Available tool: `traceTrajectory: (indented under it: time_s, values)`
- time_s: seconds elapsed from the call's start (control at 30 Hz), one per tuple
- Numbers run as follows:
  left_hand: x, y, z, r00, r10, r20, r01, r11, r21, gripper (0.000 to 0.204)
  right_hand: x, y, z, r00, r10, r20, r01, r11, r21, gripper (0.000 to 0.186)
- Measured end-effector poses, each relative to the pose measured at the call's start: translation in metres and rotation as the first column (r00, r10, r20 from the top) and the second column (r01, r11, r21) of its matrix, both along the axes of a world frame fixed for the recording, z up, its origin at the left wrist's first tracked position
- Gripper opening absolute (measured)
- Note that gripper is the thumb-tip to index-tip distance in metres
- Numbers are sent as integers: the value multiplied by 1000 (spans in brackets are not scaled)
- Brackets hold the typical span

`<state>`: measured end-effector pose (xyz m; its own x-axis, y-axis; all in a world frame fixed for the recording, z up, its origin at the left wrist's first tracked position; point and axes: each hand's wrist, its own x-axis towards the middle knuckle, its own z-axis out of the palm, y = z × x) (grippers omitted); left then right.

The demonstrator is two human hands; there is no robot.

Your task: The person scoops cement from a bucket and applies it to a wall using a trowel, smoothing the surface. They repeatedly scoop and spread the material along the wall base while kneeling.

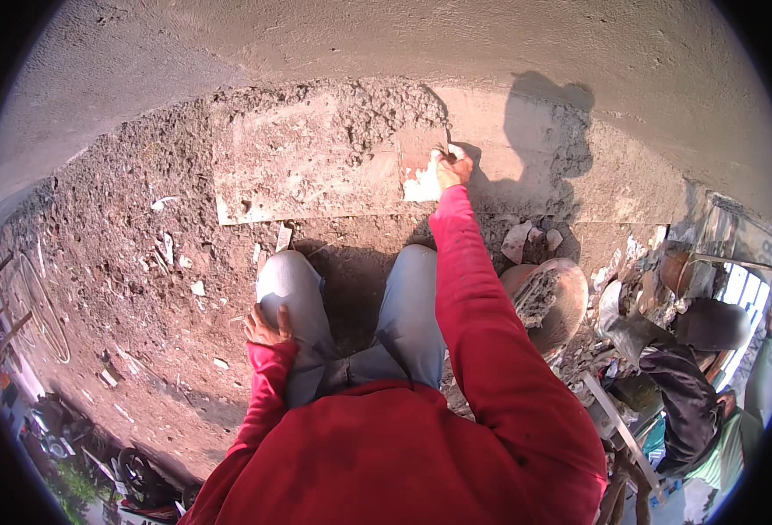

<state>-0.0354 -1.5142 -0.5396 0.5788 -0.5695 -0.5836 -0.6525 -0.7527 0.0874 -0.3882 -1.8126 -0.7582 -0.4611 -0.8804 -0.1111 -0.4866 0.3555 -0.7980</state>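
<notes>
My right hand (453, 166) is closed around the handle of a flat rectangular plastering trowel (421, 162). The trowel lies against a board on the ground at the foot of the wall, with bright glare on its near end. Wet grey mortar (377, 114) is heaped and smeared on the board (281, 175), just beyond and left of the trowel. Resting on my left knee, my left hand (268, 326) has its fingers apart and holds nothing.
A rendered wall (386, 44) curves across the far side. Right of my knees sits a round pan (570, 297) with mortar in it, near broken rubble (522, 241). Another person (684, 394) is at the lower right, beside a long plank (622, 429). Debris litters the dirt (141, 289).
</notes>
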Motion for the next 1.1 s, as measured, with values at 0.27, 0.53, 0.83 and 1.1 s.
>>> traceTrajectory:
  time_s: [0.27,0.53,0.83,1.1]
  values:
    - [1,1,0,1000,-28,14,28,1000,-6,76,13,-55,-27,988,-139,60,141,989,-37,34]
    - [-1,2,0,999,-29,25,30,999,-32,73,21,-67,-47,953,-137,270,165,983,-85,40]
    - [5,9,-7,998,5,65,-3,1000,-22,77,-4,13,51,774,-207,598,286,958,-38,37]
    - [8,23,-28,993,-52,109,55,998,-25,81,-128,197,216,816,-338,469,410,910,-57,42]
